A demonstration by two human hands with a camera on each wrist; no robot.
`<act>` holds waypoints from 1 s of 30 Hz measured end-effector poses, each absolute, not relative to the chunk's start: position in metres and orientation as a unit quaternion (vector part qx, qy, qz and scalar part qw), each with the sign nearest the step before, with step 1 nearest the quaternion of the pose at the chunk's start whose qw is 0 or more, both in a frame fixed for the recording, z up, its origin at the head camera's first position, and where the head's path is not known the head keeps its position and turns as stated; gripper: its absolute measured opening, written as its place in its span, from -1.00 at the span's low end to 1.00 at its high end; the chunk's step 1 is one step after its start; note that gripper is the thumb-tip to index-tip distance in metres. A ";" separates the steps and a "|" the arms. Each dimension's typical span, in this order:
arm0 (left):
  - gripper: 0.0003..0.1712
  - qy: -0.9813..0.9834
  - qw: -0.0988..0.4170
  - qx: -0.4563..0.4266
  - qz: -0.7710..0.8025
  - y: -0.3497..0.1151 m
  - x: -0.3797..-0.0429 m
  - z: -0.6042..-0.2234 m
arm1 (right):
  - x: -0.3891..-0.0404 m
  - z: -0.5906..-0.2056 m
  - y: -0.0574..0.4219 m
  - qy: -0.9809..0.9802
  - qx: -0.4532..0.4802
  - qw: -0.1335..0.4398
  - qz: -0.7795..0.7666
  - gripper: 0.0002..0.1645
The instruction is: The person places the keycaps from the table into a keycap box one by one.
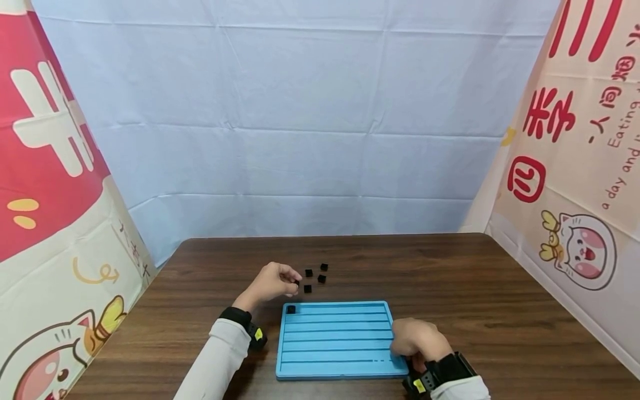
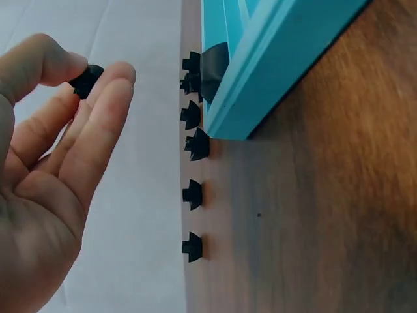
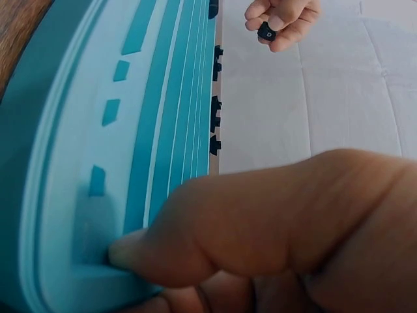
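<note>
My left hand point(image 1: 272, 282) pinches a small black keycap point(image 2: 86, 81) between thumb and fingertips, raised beyond the far left corner of a light blue grooved board point(image 1: 340, 336). A pale round mark shows on the held keycap in the right wrist view. Another black keycap point(image 1: 291, 309) sits in the top groove at the board's far left corner. My right hand point(image 1: 421, 340) grips the board's right edge near its front corner, thumb on the rim and fingers curled below.
Several loose black keycaps point(image 1: 307, 289) lie on the dark wooden table point(image 1: 425, 266) just behind the board. A pale blue cloth point(image 1: 300, 139) hangs behind the table, and printed cloths point(image 1: 560, 183) hang on both sides.
</note>
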State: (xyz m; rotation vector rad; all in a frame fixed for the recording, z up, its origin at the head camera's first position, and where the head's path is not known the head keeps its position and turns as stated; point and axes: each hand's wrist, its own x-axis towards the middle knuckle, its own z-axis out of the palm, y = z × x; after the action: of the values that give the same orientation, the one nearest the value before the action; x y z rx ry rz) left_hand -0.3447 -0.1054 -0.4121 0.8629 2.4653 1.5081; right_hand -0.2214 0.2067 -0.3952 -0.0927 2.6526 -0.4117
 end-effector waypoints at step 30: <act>-0.71 0.784 0.095 0.318 0.525 -0.110 -0.346 -0.419 | -0.222 -0.397 0.208 0.963 -0.032 0.223 -0.148 -0.78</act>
State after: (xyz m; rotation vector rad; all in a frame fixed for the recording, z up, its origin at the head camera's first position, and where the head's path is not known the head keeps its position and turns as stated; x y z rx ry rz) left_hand -0.3462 -0.1095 -0.4193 0.9425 2.3231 1.5568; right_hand -0.2225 0.2079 -0.3967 -0.0885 2.6586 -0.4073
